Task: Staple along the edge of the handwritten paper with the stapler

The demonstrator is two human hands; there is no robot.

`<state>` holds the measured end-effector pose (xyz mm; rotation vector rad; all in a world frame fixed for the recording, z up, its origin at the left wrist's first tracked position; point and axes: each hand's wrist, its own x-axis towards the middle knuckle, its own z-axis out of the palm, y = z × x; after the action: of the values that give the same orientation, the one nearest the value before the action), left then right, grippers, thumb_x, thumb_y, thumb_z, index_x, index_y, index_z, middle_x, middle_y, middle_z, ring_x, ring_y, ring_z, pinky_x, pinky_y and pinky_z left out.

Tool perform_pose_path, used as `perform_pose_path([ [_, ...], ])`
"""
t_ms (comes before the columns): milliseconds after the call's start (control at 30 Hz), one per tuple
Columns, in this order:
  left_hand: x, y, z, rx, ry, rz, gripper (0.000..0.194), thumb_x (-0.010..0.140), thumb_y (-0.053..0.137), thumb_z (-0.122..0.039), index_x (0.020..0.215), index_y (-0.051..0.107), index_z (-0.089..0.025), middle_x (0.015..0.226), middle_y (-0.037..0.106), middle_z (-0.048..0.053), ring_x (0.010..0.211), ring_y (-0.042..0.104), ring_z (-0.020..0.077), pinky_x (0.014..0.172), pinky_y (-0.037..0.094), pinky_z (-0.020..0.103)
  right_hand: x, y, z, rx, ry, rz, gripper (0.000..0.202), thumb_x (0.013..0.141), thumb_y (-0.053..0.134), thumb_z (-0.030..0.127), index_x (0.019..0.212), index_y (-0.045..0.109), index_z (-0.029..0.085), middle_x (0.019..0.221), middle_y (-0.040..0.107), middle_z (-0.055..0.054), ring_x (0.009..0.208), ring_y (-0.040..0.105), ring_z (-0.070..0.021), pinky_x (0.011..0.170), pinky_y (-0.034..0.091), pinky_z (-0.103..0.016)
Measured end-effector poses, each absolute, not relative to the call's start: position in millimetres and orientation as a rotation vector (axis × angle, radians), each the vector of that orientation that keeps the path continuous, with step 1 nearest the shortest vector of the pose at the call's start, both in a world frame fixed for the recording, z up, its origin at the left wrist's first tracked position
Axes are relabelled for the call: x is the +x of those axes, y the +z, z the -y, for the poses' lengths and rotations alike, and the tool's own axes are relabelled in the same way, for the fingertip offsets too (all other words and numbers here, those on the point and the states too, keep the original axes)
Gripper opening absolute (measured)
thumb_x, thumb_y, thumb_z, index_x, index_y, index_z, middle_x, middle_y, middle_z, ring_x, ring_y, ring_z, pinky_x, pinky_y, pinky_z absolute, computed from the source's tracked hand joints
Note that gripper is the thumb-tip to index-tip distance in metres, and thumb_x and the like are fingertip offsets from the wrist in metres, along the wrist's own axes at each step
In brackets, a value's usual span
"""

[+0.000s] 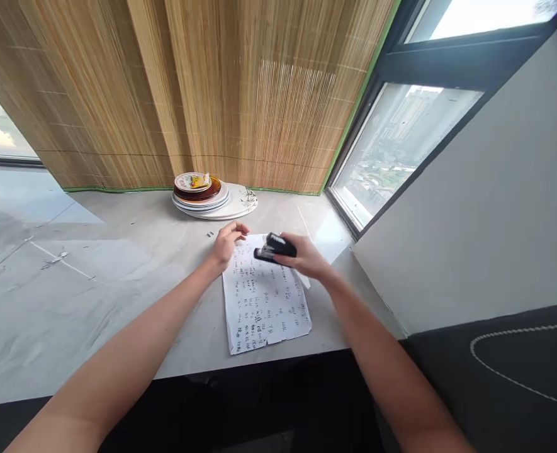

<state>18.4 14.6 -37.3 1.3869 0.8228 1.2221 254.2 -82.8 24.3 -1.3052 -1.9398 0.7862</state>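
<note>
Pinching black stapler (pixel 279 244), illegibly white-marked, in right hand (pixel 305 255) — above unreadable handwritten paper (pixel 265 309) — with left hand (pixel 227 243) half-curled alongside, cannot tell if pinching

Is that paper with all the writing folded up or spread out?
Spread out. The handwritten paper lies on the countertop, its writing showing down to the ragged bottom edge; the stapler and right hand hide part.

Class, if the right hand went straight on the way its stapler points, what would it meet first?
Probably the left hand, which lies beyond the nose of the black stapler in the right hand. Depth is unclear: if the line dips, the handwritten sheet might come first.
</note>
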Motion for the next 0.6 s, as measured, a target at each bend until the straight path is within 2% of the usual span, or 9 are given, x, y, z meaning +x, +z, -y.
perform_pose_path([
  [133,18.5,-38.7,-17.0,1.369,1.221,-0.8,0.015,0.076,0.06,-0.025,0.084,0.072,-0.02,0.09,0.068,0.004,0.088,0.061,0.0198,0.081,0.048,0.031,208.4,0.7,105.4,-1.348,0.72,2.045,0.019,0.085,0.079,0.03,0.094,0.066,0.021,0.09,0.068,-0.001,0.083,0.058,-0.018,0.076,0.043,-0.03],
  [200,18.7,-35.5,-13.2,1.422,1.203,-0.825,0.017,0.078,0.058,-0.027,0.084,0.073,-0.02,0.091,0.07,0.005,0.088,0.062,0.0207,0.083,0.049,0.032,203.8,-7.9,113.0,-1.359,0.679,2.041,0.024,0.082,0.082,0.027,0.101,0.069,0.022,0.097,0.071,-0.002,0.091,0.062,-0.0208,0.083,0.045,-0.033],
  [267,17.7,-32.3,-8.8,1.518,1.199,-0.868,0.019,0.079,0.056,-0.028,0.082,0.073,-0.02,0.092,0.072,0.006,0.089,0.063,0.0223,0.084,0.05,0.034,209.0,-11.9,120.8,-1.338,0.735,1.931,0.037,0.081,0.085,0.031,0.115,0.07,0.025,0.108,0.074,-0.004,0.1,0.065,-0.0232,0.091,0.048,-0.036],
  [333,15.5,-30.5,-5.6,1.651,1.167,-0.94,0.019,0.078,0.055,-0.027,0.081,0.073,-0.021,0.092,0.073,0.007,0.09,0.065,0.0241,0.086,0.051,0.036,218.6,-13.5,130.1,-1.33,0.842,1.789,0.041,0.087,0.08,0.041,0.124,0.071,0.025,0.115,0.075,-0.005,0.106,0.067,-0.0253,0.096,0.05,-0.039],
  [467,5.7,-29.1,-0.8,1.758,0.998,-1.202,0.022,0.076,0.054,-0.02,0.079,0.076,-0.022,0.092,0.077,0.008,0.095,0.07,0.0279,0.094,0.051,0.04,233.7,-18.1,149.6,-1.316,1.058,1.632,0.045,0.099,0.059,0.056,0.129,0.075,0.026,0.126,0.075,-0.008,0.121,0.065,-0.0301,0.108,0.048,-0.047],
  [600,-11.7,-32.6,18.1,1.681,0.942,-1.356,0.027,0.079,0.053,-0.019,0.087,0.079,-0.023,0.105,0.08,0.009,0.111,0.07,0.0316,0.103,0.05,0.043,237.9,-25.1,160.6,-1.245,1.245,1.504,0.051,0.097,0.062,0.06,0.136,0.075,0.03,0.147,0.067,-0.006,0.137,0.057,-0.0327,0.118,0.041,-0.05],
])
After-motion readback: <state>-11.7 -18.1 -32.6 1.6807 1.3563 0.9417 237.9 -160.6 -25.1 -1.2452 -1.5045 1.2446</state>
